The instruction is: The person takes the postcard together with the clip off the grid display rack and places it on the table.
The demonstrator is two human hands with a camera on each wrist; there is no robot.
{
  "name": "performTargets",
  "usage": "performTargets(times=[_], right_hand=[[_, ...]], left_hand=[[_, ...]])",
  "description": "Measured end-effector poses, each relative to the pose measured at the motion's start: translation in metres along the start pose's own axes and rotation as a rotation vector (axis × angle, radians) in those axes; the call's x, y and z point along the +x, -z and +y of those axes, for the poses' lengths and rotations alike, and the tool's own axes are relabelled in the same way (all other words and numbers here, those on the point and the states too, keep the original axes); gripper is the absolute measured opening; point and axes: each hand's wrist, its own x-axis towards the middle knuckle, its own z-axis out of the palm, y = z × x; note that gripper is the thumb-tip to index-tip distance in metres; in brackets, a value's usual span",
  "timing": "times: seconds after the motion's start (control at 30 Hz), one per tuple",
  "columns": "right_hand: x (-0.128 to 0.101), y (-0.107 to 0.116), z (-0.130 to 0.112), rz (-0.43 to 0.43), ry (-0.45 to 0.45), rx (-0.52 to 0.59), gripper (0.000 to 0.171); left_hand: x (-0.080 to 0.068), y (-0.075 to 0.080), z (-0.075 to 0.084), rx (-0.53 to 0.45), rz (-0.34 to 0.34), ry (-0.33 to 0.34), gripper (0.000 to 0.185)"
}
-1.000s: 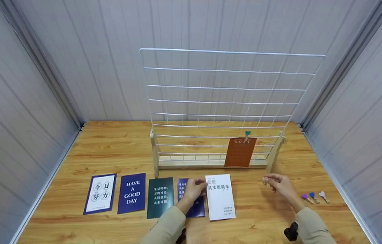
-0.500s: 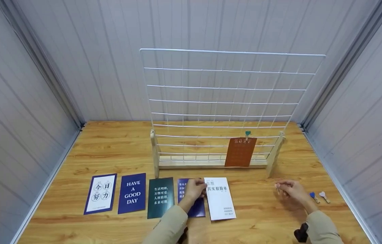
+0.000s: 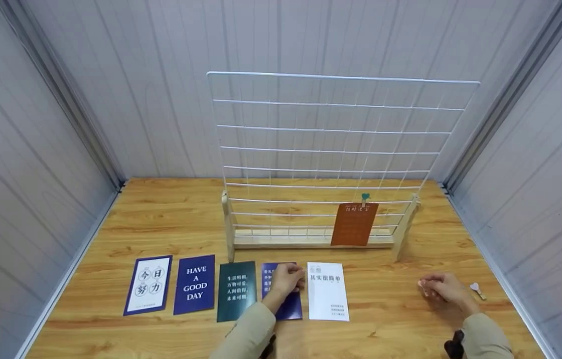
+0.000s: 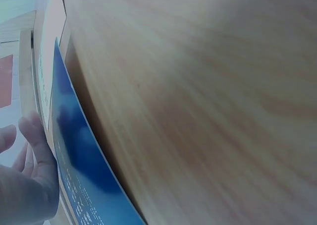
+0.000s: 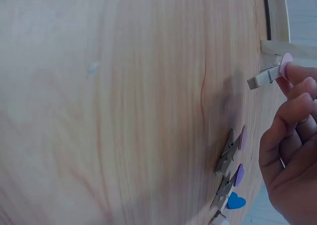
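My left hand is over a purple-blue card on the table, covering part of its print. Its fingers are loosely bent, and in the left wrist view a gap shows between thumb and fingers. Just right of the fingertips lies a white card, apart from them. My right hand pinches a small wooden clothespin by its pink heart end, just above the table. Beneath that hand, in the right wrist view, lie more clothespins with pink, purple, blue and white hearts; the head view shows the white one.
A white wire grid rack on a wooden stand rises behind the cards. On it hangs an orange card, held by a clothespin with a green heart. Further left lie a green card, a blue card and a blue-bordered white card.
The right hand has moved right and nearer the person, over the clothespins. The white card has slid slightly right and straightened, away from the left fingertips. The left hand has barely moved.
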Motion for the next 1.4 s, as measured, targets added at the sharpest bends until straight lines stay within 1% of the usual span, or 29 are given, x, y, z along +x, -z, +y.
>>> performTargets(times=[0.13, 0.27, 0.33, 0.5, 0.6, 0.7, 0.8, 0.87, 0.9, 0.93, 1.0, 1.1, 1.13, 1.17, 1.23, 1.3, 1.4], right_hand=[[-0.001, 0.004, 0.003, -0.052, 0.033, -0.009, 0.029], [-0.001, 0.006, 0.007, -0.08, 0.035, -0.026, 0.028], [-0.001, 0.005, 0.009, -0.069, 0.012, -0.041, 0.028], [-0.001, 0.003, 0.013, -0.014, -0.034, -0.061, 0.028], [-0.002, 0.002, 0.015, -0.004, -0.015, -0.067, 0.028], [-0.002, 0.002, 0.017, -0.006, -0.006, -0.04, 0.029], [-0.002, 0.003, 0.016, -0.019, -0.03, 0.049, 0.032], [-0.003, 0.004, 0.012, 0.004, -0.053, 0.062, 0.033], [-0.003, 0.005, 0.011, 0.002, -0.061, 0.097, 0.034], [-0.003, 0.005, 0.009, 0.0, -0.083, 0.172, 0.035], [-0.003, 0.006, 0.006, 0.027, -0.079, 0.176, 0.036], [-0.002, 0.008, 0.0, 0.05, -0.042, 0.167, 0.037], [-0.002, 0.008, -0.003, 0.068, -0.02, 0.124, 0.038], [-0.002, 0.008, -0.006, 0.094, 0.014, 0.042, 0.039], [-0.001, 0.008, -0.013, 0.13, 0.051, 0.007, 0.041], [0.0, 0.008, -0.021, 0.17, 0.092, 0.003, 0.041], [0.005, 0.008, -0.033, 0.214, 0.146, 0.049, 0.039]], left_hand=[[0.001, -0.001, 0.002, 0.014, -0.013, -0.003, 0.015], [0.001, -0.002, 0.005, -0.007, -0.024, -0.01, 0.017], [0.001, -0.002, 0.007, -0.012, -0.024, -0.014, 0.017], [0.003, -0.003, 0.01, 0.012, -0.009, -0.043, 0.017], [0.003, -0.003, 0.011, 0.018, 0.001, -0.065, 0.016], [0.003, -0.003, 0.013, 0.003, -0.003, -0.069, 0.016], [0.004, -0.002, 0.015, -0.027, -0.017, -0.05, 0.016], [0.005, -0.001, 0.018, -0.04, -0.024, -0.044, 0.017], [0.006, 0.0, 0.02, -0.043, -0.025, -0.042, 0.018], [0.006, 0.0, 0.022, -0.046, -0.024, -0.041, 0.018], [0.007, 0.001, 0.025, -0.049, -0.025, -0.044, 0.02], [0.008, 0.002, 0.03, -0.05, -0.025, -0.049, 0.019], [0.008, 0.003, 0.031, -0.041, -0.027, -0.064, 0.018], [0.008, 0.004, 0.032, -0.035, -0.028, -0.08, 0.017], [0.009, 0.006, 0.035, -0.017, -0.031, -0.106, 0.014], [0.01, 0.007, 0.039, 0.0, -0.032, -0.121, 0.014], [0.011, 0.008, 0.044, 0.011, -0.041, -0.127, 0.015]])
